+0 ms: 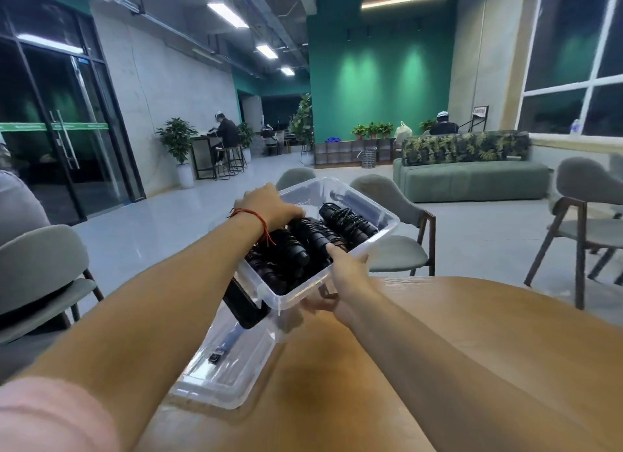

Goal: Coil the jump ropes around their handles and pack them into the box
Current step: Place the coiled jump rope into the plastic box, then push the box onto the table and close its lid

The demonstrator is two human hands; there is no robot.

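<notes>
We note the clear box (pixel 296 291) lifted between both hands, left hand (pixel 269 209) curled over its far rim beside the coiled jump ropes (pixel 337 229), right hand (pixel 347 269) pinching the near rim, presumably steadying the tilted load.

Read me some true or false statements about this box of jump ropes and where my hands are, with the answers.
1. The box is clear plastic. True.
2. The jump ropes inside it are red. False: they are black.
3. The right hand has its grip on the box's near rim, thumb inside. True.
4. The left hand hangs idle, touching nothing. False: it lies on the ropes at the box's left side.
5. The table is glass. False: it is wood.
</notes>
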